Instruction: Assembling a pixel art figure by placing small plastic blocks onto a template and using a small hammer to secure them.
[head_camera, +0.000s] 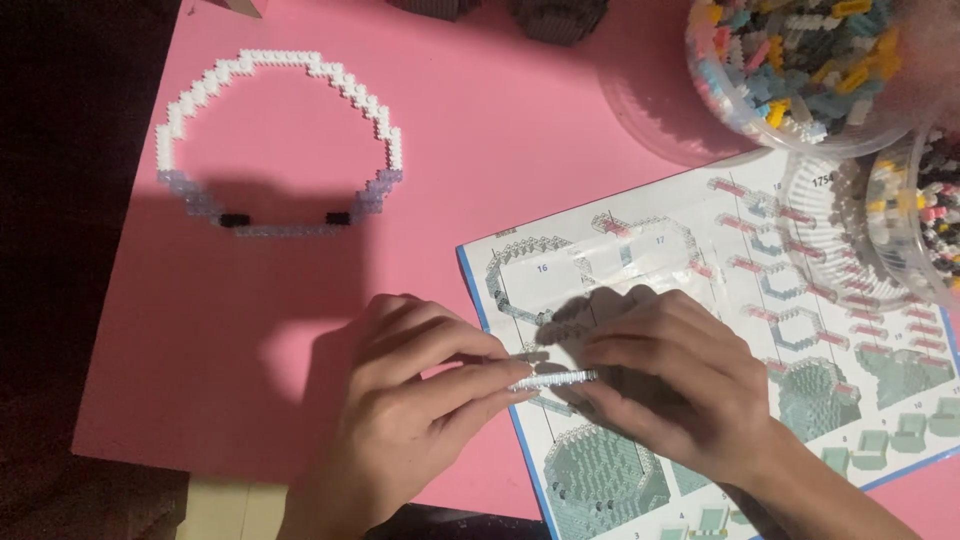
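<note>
over the left edge of the instruction booklet (800, 330), the left hand (400, 400) and right hand (670, 380) meet, fingers curled and pinched on the two ends of a short strip of tiny clear bricks (553, 379). it lies level between them, thin, ridged and pale. a white and lilac brick ring (280, 140) lies well apart on the pink mat (500, 130).

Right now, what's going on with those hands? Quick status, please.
Left hand and right hand pinch a thin white brick strip together. Instruction sheet beneath. Nothing blocking.
</note>
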